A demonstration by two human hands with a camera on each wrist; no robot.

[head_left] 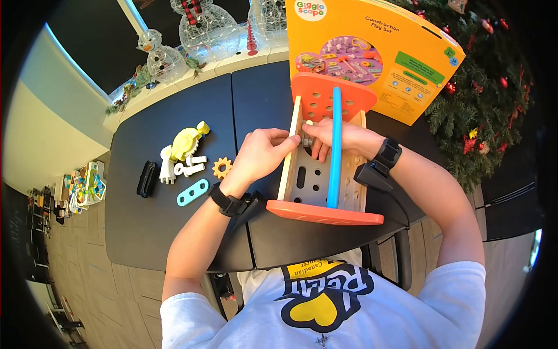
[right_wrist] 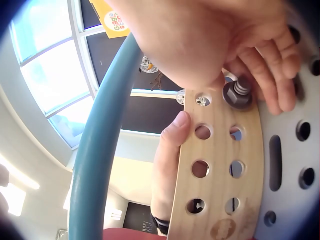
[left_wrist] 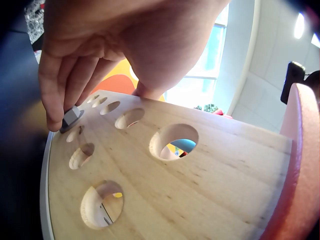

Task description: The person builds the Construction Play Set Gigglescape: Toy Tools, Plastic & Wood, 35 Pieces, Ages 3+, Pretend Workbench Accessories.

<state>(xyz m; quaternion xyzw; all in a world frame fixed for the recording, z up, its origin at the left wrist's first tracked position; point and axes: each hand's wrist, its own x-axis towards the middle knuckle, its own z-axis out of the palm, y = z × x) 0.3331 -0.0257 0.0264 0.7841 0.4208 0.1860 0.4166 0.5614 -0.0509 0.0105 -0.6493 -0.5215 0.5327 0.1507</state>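
A toy toolbox stands before me, with holed wooden sides, orange end panels [head_left: 325,213] and a blue bar handle [head_left: 335,157]. My left hand [head_left: 261,154] grips the left wooden side panel [left_wrist: 210,175], thumb over its top edge. Its fingertips lie on the outside against a grey bolt head [left_wrist: 72,118]. Reaching under the handle, my right hand [head_left: 346,136] is inside the box. Its fingers [right_wrist: 272,75] lie loosely spread beside a dark grey nut [right_wrist: 236,96] on the threaded bolt end [right_wrist: 242,84], against the panel's inner face. The nut stands uncovered between thumb base and fingers.
Left on the black table lie a yellow toy saw piece [head_left: 186,142], several white bolts [head_left: 195,168], an orange gear [head_left: 222,168], a teal holed strip [head_left: 192,192] and a black case [head_left: 147,179]. Behind the toolbox stands a yellow box [head_left: 401,75], beside a decorated tree [head_left: 488,87].
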